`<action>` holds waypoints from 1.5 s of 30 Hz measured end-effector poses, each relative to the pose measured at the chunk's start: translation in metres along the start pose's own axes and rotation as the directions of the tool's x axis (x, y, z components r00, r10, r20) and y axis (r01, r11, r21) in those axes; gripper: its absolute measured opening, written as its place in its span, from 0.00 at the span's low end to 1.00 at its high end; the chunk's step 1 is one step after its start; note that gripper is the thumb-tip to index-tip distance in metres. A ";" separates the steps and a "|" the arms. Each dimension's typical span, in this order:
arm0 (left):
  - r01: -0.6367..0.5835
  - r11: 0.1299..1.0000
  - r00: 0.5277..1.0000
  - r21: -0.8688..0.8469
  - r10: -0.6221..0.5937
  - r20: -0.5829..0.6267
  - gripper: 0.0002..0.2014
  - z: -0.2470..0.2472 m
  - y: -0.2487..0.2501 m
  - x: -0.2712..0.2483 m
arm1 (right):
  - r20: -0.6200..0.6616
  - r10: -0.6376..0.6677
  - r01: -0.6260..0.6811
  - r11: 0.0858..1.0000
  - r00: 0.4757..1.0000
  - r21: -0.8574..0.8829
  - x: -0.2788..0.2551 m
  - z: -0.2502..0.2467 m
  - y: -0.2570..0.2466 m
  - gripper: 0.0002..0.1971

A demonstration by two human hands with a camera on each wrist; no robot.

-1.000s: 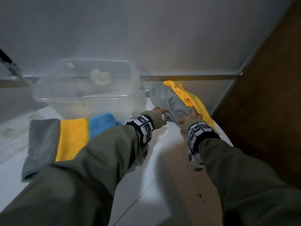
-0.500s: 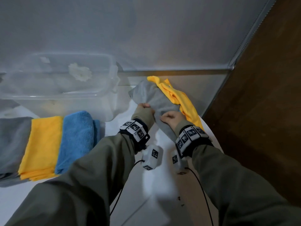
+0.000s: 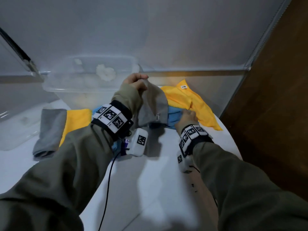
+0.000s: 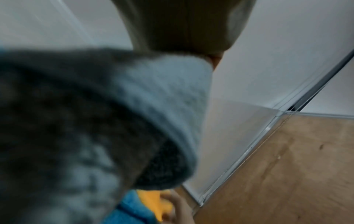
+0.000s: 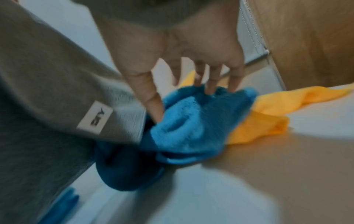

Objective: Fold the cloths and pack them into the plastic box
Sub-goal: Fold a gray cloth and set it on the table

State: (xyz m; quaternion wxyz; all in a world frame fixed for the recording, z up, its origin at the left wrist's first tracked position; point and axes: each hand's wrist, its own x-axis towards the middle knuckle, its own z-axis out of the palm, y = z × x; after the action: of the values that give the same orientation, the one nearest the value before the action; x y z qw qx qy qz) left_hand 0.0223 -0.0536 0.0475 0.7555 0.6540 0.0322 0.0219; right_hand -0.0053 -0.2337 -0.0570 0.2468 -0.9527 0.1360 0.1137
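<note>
My left hand has its grip pinched shut on a soft grey cloth, lifted off the white bench. Just right, my right hand spreads straight fingers on a fluffy blue cloth; a crumpled yellow cloth lies beyond. Left sits the clear plastic box, against a grey wall.

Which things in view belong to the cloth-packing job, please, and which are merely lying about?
Job:
grey cloth, pinched by left hand
blue cloth, under right hand
loose yellow cloth
folded cloths
plastic box

Lying about:
white lump in the box
</note>
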 end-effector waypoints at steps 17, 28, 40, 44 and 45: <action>-0.211 0.955 0.961 0.207 0.164 0.224 0.20 -0.035 0.063 -0.056 | 0.061 -0.655 0.517 0.646 0.753 0.562 -0.101 -0.033 -0.076 0.47; -0.053 0.944 0.985 0.325 -0.003 0.170 0.18 -0.038 0.073 -0.066 | -0.123 -0.650 0.608 0.604 0.750 0.515 -0.136 -0.066 -0.103 0.30; -0.226 0.740 0.940 0.633 -0.006 0.342 0.20 -0.026 0.083 -0.091 | -0.358 -0.485 0.568 0.803 0.798 0.178 -0.129 -0.117 -0.125 0.05; -0.278 0.386 0.960 0.880 0.070 0.272 0.05 -0.030 0.092 -0.091 | -0.334 -0.500 0.547 0.836 0.799 0.056 -0.129 -0.131 -0.125 0.07; -0.279 0.262 0.960 0.924 0.071 0.270 0.04 -0.031 0.094 -0.088 | -0.330 -0.502 0.536 0.844 0.799 0.013 -0.130 -0.134 -0.124 0.07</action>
State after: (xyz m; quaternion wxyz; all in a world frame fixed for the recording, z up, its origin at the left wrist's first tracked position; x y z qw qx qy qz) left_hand -0.0673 -0.0160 0.1380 0.2065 0.9730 -0.0998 0.0250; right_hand -0.0674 -0.1702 0.1489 0.2938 -0.9445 -0.0870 -0.1184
